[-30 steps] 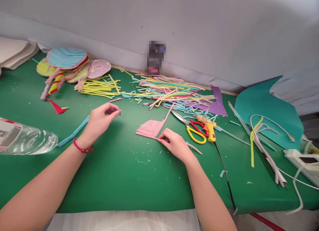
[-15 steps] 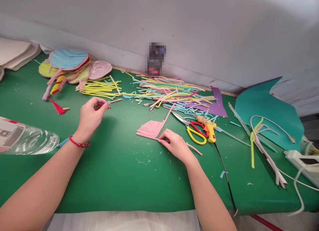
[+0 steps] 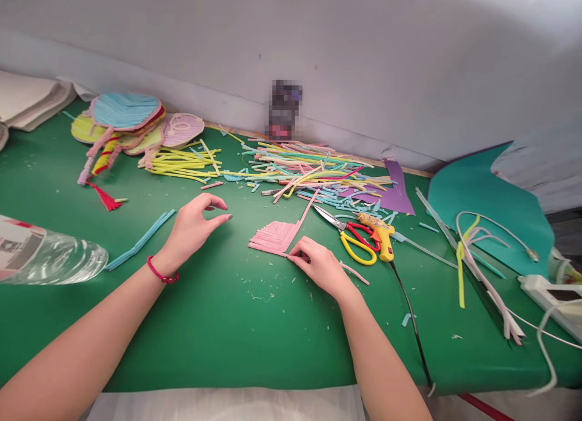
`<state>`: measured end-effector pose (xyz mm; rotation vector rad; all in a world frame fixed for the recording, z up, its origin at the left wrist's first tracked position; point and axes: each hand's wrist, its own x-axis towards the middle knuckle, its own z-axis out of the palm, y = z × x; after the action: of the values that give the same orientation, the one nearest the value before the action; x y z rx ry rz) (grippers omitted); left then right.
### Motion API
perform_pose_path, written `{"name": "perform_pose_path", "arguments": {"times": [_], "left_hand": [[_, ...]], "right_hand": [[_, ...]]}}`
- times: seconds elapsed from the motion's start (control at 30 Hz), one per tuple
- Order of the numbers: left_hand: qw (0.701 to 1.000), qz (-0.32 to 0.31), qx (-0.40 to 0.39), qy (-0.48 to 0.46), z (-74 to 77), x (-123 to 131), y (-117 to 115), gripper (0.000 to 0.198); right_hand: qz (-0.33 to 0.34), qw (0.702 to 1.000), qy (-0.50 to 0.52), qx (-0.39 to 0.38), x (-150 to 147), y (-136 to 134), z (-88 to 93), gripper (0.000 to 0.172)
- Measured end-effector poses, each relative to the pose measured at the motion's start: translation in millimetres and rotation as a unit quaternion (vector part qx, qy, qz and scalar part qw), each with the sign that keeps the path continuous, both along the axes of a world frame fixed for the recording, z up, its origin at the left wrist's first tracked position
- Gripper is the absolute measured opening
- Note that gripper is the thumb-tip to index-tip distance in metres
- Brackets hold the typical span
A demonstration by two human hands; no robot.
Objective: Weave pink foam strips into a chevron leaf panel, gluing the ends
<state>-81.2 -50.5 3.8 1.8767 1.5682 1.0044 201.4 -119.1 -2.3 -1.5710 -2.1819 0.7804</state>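
My left hand (image 3: 197, 224) hovers over the green table (image 3: 218, 324), thumb and fingers apart with nothing between them. A short pink piece (image 3: 211, 185) lies just beyond it. Right of centre, my right hand (image 3: 316, 263) pinches the lower corner of a pink fan-shaped piece (image 3: 274, 237) made of strips laid side by side. One long pink strip (image 3: 308, 210) sticks up from its right side. Scissors (image 3: 357, 239) with red and yellow handles and a yellow glue gun (image 3: 385, 239) lie to the right of that hand.
Finished fans (image 3: 125, 111) are stacked at the back left, beside yellow strips (image 3: 182, 165). Mixed coloured strips (image 3: 309, 166) lie along the wall. A bottle (image 3: 50, 251) and blue strips (image 3: 140, 242) are left. Teal sheet (image 3: 491, 209) and power strip (image 3: 557, 297) are right.
My left hand has let go of the short pink piece, opened, and moved right and toward me. The blue strips near the bottle are uncovered. My right hand stays at the pink piece.
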Motion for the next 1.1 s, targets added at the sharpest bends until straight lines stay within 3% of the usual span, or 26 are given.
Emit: {"name": "perform_pose_path", "arguments": {"times": [0.5, 1.1], "left_hand": [[0.988, -0.139, 0.019, 0.065, -10.8, 12.2, -10.2, 0.017], [0.987, -0.145, 0.008, 0.076, -9.0, 12.3, -11.5, 0.017]], "right_hand": [[-0.001, 1.0, 0.004, -0.001, -0.5, -0.6, 1.3, 0.009], [-0.003, 1.0, 0.007, -0.015, -1.6, -0.3, 4.3, 0.01]]}}
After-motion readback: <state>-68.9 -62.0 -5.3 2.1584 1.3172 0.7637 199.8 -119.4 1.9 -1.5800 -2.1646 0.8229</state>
